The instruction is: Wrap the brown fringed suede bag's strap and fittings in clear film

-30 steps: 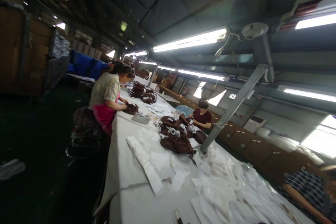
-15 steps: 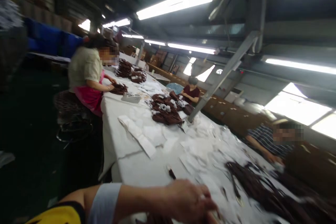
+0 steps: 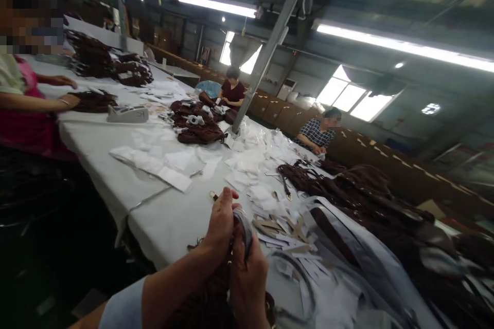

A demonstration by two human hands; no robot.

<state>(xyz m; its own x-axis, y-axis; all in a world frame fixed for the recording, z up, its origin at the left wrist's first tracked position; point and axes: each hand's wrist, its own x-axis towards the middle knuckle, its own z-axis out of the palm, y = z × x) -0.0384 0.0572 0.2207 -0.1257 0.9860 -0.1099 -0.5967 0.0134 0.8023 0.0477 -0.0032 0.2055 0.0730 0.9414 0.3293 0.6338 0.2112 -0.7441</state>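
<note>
My left hand (image 3: 223, 223) and my right hand (image 3: 249, 275) are close together at the front edge of the table, fingers closed around a brown strap with a grey, shiny wrapping (image 3: 244, 229). Much of the strap is hidden by the hands. Below them, a dark brown fringed piece (image 3: 204, 293) hangs in shadow and its full shape does not show. Just beyond my left fingertips lies a small gold buckle (image 3: 212, 195) on the white tabletop (image 3: 165, 221).
Brown straps and goods (image 3: 363, 190) are heaped at right, beside grey plastic wrapping (image 3: 355, 247) and tan and white paper strips (image 3: 285, 231). A brown pile (image 3: 198, 123) and a tape dispenser (image 3: 127, 114) stand farther off. A metal post (image 3: 270, 46) rises mid-table. Several co-workers sit around.
The view has swung right and down. Both hands now show together on the wrapped strap; before, one forearm stretched across the front with its hand blurred. A co-worker at left slides toward the frame edge.
</note>
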